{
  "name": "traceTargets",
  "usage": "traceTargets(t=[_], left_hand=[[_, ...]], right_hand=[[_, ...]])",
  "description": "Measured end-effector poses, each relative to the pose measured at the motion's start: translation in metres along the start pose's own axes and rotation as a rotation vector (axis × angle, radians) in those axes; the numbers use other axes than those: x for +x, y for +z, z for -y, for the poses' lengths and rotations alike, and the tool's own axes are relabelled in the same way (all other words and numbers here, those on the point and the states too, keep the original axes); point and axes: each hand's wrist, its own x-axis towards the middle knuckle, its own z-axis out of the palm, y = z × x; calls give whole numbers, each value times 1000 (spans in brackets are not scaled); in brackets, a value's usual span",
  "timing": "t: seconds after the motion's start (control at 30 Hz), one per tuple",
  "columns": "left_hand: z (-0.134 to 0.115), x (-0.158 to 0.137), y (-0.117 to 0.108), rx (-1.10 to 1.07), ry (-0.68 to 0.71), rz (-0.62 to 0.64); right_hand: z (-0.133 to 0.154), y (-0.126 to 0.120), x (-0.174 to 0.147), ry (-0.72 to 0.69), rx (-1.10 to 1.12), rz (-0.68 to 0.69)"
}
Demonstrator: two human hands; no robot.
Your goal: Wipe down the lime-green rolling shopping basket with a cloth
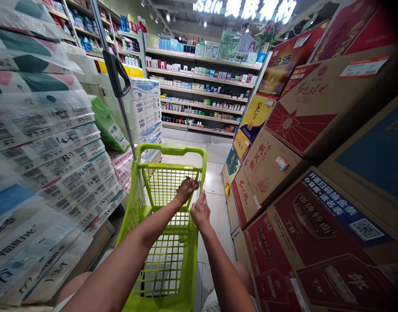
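A lime-green plastic shopping cart (171,150) stands in front of me, its basket walls made of open grid. My left hand (186,190) reaches across over the basket to the cart's right side, fingers curled in close by the side rim. What lies within those fingers, if anything, is hidden. Just below and to the right, my right hand (201,211) is closed at the right rim, covering part of it. The two hands are close together. A grey pole with a black loop grip (117,73) rises at the cart's left corner.
Wrapped paper packs (52,130) are piled high on the left. Stacked liquor cartons (260,173) line the right, close to the cart. Ahead, shelves of small boxed goods (202,86) cross the end of the tiled aisle (215,167).
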Motion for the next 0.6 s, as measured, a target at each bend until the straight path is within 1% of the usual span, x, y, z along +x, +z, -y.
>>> traceTargets(t=[0.03, 0.1, 0.13, 0.2, 0.33, 0.4, 0.5, 0.6], left_hand=[[4, -13, -1, 4, 10, 32], [14, -34, -9, 18, 9, 52], [20, -39, -15, 31, 2, 54], [34, -37, -35, 67, -17, 53], [62, -9, -89, 156, -68, 42], [74, -2, -120, 200, -95, 35], [89, -12, -165, 284, -166, -37], [102, -38, -199, 249, -237, -141]], right_hand=[[0, 0, 1, 3, 2, 4], [0, -2, 2, 6, 6, 17], [0, -2, 4, 7, 7, 28], [0, -4, 7, 9, 2, 44], [-4, -7, 14, 23, -23, 64], [-8, -8, 18, 23, -32, 70], [-12, -9, 20, 24, -41, 75], [-17, -8, 20, 17, -41, 81]])
